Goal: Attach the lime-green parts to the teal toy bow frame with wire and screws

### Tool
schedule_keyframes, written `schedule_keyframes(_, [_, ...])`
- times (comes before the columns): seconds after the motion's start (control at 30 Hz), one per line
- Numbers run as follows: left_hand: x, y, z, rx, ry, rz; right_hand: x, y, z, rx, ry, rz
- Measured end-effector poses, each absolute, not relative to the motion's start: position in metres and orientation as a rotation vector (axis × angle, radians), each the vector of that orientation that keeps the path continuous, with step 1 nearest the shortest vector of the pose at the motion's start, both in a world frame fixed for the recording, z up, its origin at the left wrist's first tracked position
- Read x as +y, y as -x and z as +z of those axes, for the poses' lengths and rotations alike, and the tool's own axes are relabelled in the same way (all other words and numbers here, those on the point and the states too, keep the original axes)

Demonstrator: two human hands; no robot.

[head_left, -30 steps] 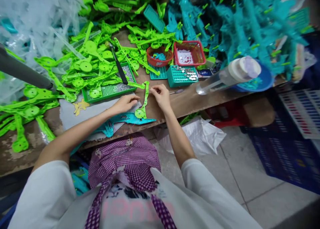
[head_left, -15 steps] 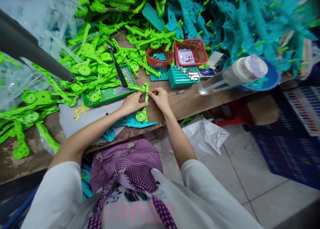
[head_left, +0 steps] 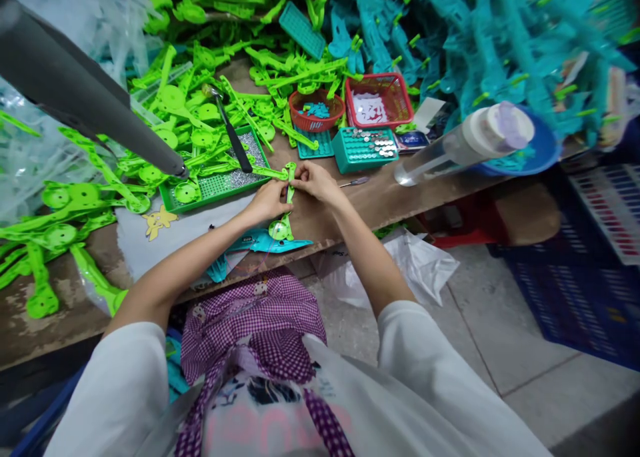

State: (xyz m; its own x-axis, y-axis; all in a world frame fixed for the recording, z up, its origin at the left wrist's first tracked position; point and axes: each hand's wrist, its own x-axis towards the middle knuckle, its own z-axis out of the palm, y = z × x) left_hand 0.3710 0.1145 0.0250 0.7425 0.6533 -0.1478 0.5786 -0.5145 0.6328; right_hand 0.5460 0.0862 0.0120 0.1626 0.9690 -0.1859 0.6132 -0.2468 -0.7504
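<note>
A lime-green plastic arm-shaped piece (head_left: pixel 281 229) stands lengthwise between my hands, its round end toward me. My left hand (head_left: pixel 270 201) is closed on the middle of this piece from the left. From the right, my right hand (head_left: pixel 316 181) pinches at its upper part with thumb and fingers together; anything small in that pinch is hidden. Beneath the round end lies a turquoise plastic piece (head_left: pixel 270 241) near the table edge. Another green piece reaches in from the left, its tip close to my fingers.
A black-handled hammer (head_left: pixel 235 137) rests across a green tray (head_left: pixel 220 194) of small metal parts. Behind are red baskets (head_left: pixel 403 114), a teal block with metal bits (head_left: pixel 363 160) and a water bottle (head_left: pixel 445 154). A screwdriver (head_left: pixel 356 181) lies rightward. A grey rod (head_left: pixel 100 90) slants in from the left.
My right hand has come left and slightly up, its fingertips now against the green piece. My left hand keeps its hold. The grey rod's tip appears further right.
</note>
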Motion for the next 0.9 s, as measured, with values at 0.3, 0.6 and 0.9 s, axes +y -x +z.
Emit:
schedule_keyframes(0.3, [0.115,-0.369,0.023,0.916,-2.220,0.197,0.112,-0.569,0.019,-1.723,1.591,1.412])
schedule_keyframes(0.6, [0.118,-0.368,0.022,0.910,-2.118,0.189,0.112,-0.570,0.022,-1.628,1.592,1.501])
schedule_keyframes(0.9, [0.103,-0.372,0.035,1.077,-2.070,0.301,0.109,-0.561,0.020,-1.542,1.661,1.382])
